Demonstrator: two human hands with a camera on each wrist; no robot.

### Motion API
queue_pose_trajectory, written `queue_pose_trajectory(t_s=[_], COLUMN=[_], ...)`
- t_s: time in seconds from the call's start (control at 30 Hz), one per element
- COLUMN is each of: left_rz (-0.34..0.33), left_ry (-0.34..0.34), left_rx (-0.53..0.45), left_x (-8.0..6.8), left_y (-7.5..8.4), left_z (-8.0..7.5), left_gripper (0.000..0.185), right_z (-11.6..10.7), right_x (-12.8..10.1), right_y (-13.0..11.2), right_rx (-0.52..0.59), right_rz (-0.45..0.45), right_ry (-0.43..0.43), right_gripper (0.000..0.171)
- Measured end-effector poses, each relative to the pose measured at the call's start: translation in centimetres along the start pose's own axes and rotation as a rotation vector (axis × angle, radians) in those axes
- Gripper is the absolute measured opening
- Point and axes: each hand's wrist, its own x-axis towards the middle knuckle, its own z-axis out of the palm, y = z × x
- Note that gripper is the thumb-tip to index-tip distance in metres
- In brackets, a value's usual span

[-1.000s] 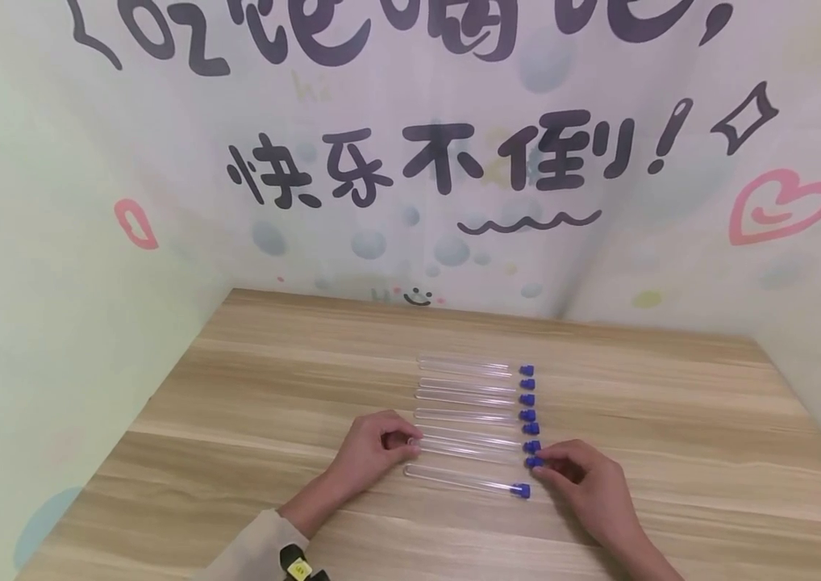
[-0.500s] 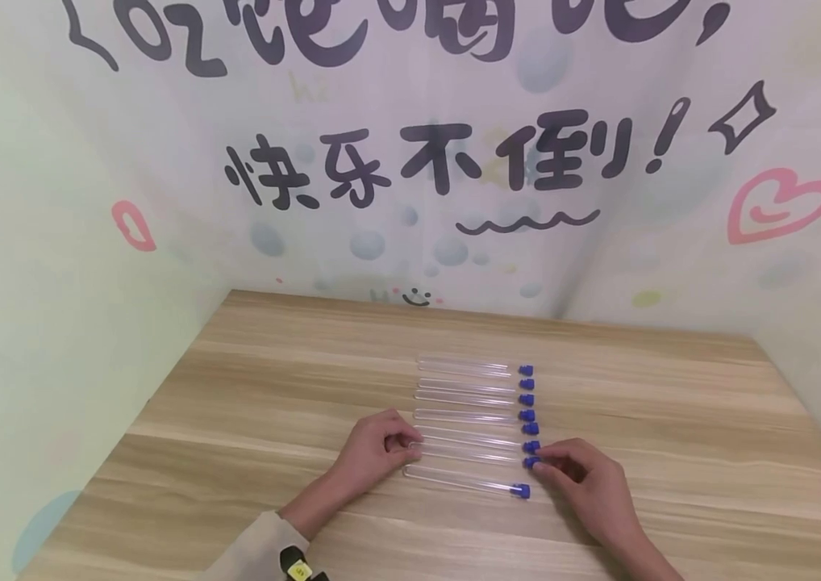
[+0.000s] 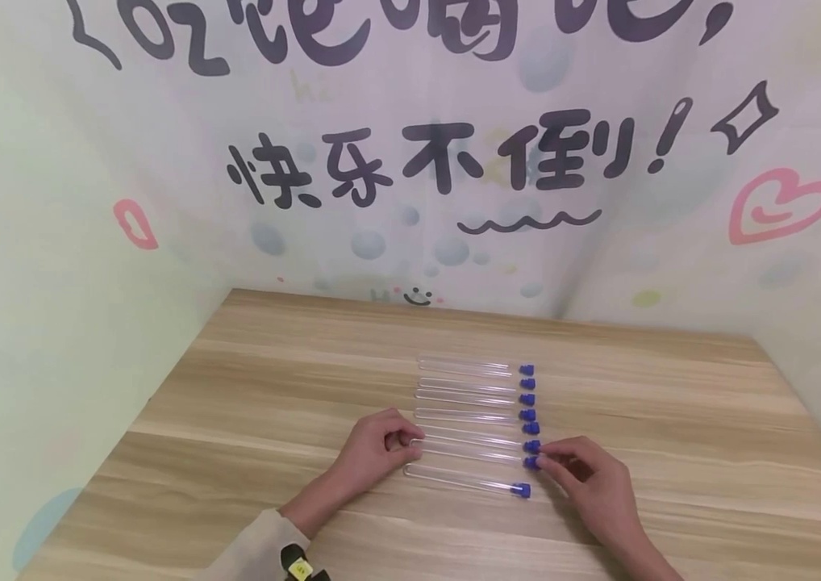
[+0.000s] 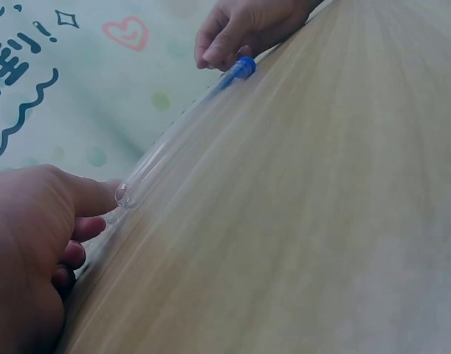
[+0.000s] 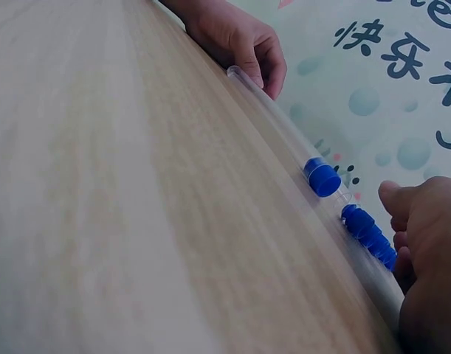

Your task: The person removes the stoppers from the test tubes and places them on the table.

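Observation:
Several clear test tubes [image 3: 464, 391] with blue caps [image 3: 527, 399] lie side by side on a wooden table [image 3: 265, 387], caps to the right. My left hand [image 3: 405, 443] pinches the rounded closed end of the second-nearest tube [image 3: 468, 450]. At that tube's other end my right hand [image 3: 545, 463] pinches its blue cap [image 3: 531, 461]. The nearest tube [image 3: 461, 478] lies free just in front. The left wrist view shows my left hand [image 4: 92, 203] with its thumb at a tube's glass end [image 4: 124, 195]. In the right wrist view my right hand [image 5: 395, 203] sits beside the blue caps [image 5: 365, 225].
Decorated walls [image 3: 55, 202] close in the table on the left, back and right. Bare wood stretches left of the tubes and along the front edge. A dark band with a yellow tag [image 3: 297, 569] sits on my left wrist below a beige sleeve.

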Motion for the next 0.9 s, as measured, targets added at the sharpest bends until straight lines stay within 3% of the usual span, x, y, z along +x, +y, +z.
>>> queue_pose_trajectory(t_s=[0.13, 0.3, 0.6, 0.9], left_rz=[-0.003, -0.022, -0.089, -0.126], left_ry=[0.019, 0.037, 0.057, 0.029], left_rx=[-0.044, -0.101, -0.137, -0.147], left_x=[0.1, 0.0, -1.0, -1.7], left_y=[0.2, 0.3, 0.8, 1.1], left_z=[0.0, 0.0, -0.2, -0.2], left_gripper=[0.012, 0.012, 0.012, 0.015], right_z=[0.0, 0.2, 0.7, 0.5], right_x=[-0.2, -0.8, -1.6, -1.9], right_y=[-0.4, -1.2, -1.4, -2.0], right_rx=[0.016, 0.068, 0.122, 0.099], right_rz=[0.040, 0.070, -0.079, -0.103], right_ry=[-0.008, -0.076, -0.149, -0.155], right_gripper=[0.021, 0.018, 0.026, 0.027])
